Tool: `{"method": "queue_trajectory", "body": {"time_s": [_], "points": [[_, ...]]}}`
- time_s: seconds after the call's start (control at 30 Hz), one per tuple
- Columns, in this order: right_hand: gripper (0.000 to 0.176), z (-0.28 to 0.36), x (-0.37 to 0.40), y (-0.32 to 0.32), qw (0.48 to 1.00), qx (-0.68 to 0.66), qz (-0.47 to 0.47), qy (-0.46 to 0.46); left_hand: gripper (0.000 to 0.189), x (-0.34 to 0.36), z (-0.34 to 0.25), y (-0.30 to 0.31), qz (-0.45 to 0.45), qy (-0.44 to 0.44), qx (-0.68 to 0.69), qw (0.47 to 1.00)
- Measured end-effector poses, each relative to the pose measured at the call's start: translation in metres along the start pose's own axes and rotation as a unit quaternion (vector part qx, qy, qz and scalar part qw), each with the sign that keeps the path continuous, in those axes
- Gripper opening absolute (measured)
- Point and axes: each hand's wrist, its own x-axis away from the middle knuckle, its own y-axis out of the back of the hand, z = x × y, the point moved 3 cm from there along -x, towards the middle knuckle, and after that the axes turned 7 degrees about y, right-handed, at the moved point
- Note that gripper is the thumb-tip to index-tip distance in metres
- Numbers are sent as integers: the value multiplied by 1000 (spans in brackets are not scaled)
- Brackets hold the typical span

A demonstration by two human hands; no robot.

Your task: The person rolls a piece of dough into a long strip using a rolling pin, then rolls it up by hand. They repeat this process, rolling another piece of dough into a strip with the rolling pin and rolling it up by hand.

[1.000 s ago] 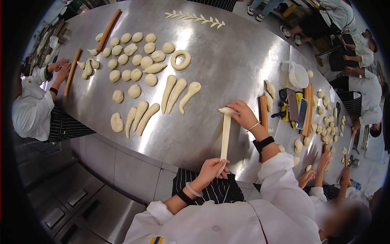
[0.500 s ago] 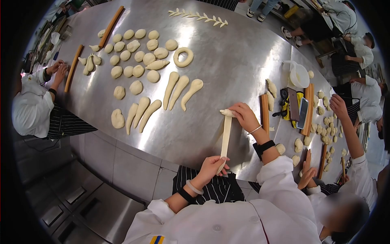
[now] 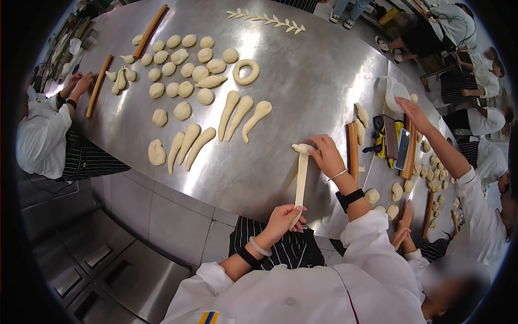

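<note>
long flat cream dough strip point(image 3: 301, 181): over shiny grey metal counter point(image 3: 253, 178), long way pointing out from body | left hand point(image 3: 283, 218): fingers pinch near end | right hand point(image 3: 327, 156): fingers touch rolled far end's right side, can't tell if pinching

So on the table point(image 3: 318, 86), dough balls point(image 3: 199, 72) fill the left side, with a dough ring point(image 3: 246, 82) just right of them and tapered dough pieces point(image 3: 241, 116) in front of the ring. Leafy dough sprig's point(image 3: 264, 20) way at the back. Dough strip point(image 3: 301, 181) runs between the hands up front, rolling pin point(image 3: 353, 151) to its right, phone point(image 3: 402, 147) further right.
</note>
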Motion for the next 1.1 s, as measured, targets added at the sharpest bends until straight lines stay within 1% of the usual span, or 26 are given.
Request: {"method": "queue_trajectory", "body": {"time_s": [0.03,0.07,0.1,0.13,0.17,0.2,0.23,0.27,0.3,0.37,0.4,0.47,0.53,0.57,0.6,0.67,0.7,0.77,0.8,0.87,0.9,0.93,0.97,1.0,1.07,1.1], "points": [[17,2,6,0,1000,0,0,0,30,0,1,0,-1,-3,0,1000],[17,-2,16,1,993,53,1,-101,30,-1,1,0,-1,-4,-1,1000],[23,-3,29,2,974,107,3,-200,30,-1,2,0,-3,-3,3,1000],[36,-9,49,-13,958,-49,14,-284,30,-1,2,-1,-5,-2,7,1000],[39,0,63,-25,917,-166,40,-361,30,-1,2,-3,-5,-3,7,1000],[35,13,67,-31,880,-240,93,-398,30,-1,3,-6,-4,0,18,1000],[31,19,74,-40,841,-338,72,-417,30,-1,3,-8,-2,3,29,1000],[28,24,77,-47,791,-433,50,-429,30,-2,4,-10,-2,2,28,1000],[28,25,77,-48,792,-433,49,-428,30,-2,5,-11,3,16,48,999],[24,28,80,-49,740,-485,32,-464,31,-4,8,-9,4,31,64,997],[24,31,80,-48,738,-489,29,-464,33,-6,11,-4,23,31,82,996],[24,34,82,-45,703,-528,29,-476,35,-9,12,4,44,31,95,994],[25,34,83,-40,700,-533,31,-474,40,-9,10,13,42,45,35,997],[26,34,84,-39,697,-537,37,-473,44,1,2,7,38,28,92,995],[26,32,86,-38,697,-539,35,-473,44,4,4,9,38,29,89,995],[27,30,91,-41,674,-568,43,-470,42,14,4,20,-17,-28,-3,999],[27,29,92,-40,673,-571,39,-469,42,17,1,23,-16,-27,-8,999],[28,31,94,-40,663,-583,49,-467,37,24,-15,28,-129,-124,-168,969],[28,32,95,-38,662,-585,45,-466,37,19,-21,28,-127,-123,-172,969],[28,35,93,-34,656,-592,56,-465,35,-3,-46,31,-165,-188,-167,954],[28,34,93,-33,657,-593,53,-464,31,-23,-51,27,-138,-191,-41,971],[28,34,93,-34,647,-600,53,-468,31,-38,-58,26,-134,-193,-43,971],[27,34,94,-34,638,-607,53,-472,32,-54,-63,20,-53,-99,-4,994],[27,34,94,-33,639,-606,51,-471,33,-63,-64,13,28,-2,35,999],[27,35,95,-31,633,-608,15,-479,31,-72,-71,5,37,4,42,998],[27,32,102,-35,634,-608,14,-478,30,-74,-73,2,43,10,51,998]]}}
